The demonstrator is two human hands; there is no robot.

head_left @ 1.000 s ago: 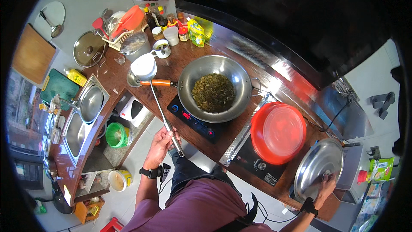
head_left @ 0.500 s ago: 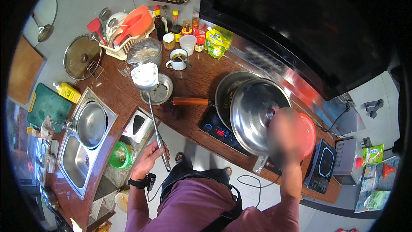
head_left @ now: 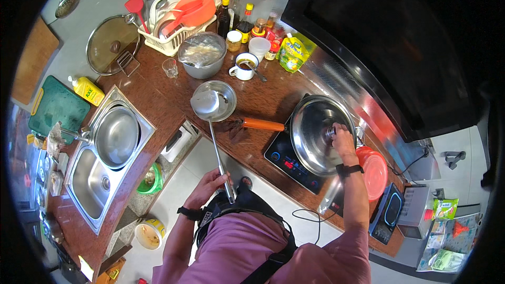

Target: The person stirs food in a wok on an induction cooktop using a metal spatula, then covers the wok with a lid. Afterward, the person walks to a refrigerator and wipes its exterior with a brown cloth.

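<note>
Head view, left hand [head_left: 212, 181] gripping spatula [head_left: 205, 104], right hand [head_left: 343, 141] holding lid [head_left: 314, 135], lit red cooktop display [head_left: 289, 164], printed yellow pouch [head_left: 292, 54]

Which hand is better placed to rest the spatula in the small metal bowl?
Left, I'd judge: the left hand holds the spatula, its blade over or in the small metal bowl. The right hand is on the lid, farther from the bowl.

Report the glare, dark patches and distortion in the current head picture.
Head view: bright glare on the steel lid under the right hand; whitish sheen on the blade of the spatula in the left hand; in the same head view, the large panel reads nearly black, fisheye curvature bends the counter edges, and the corners go dark.
</note>
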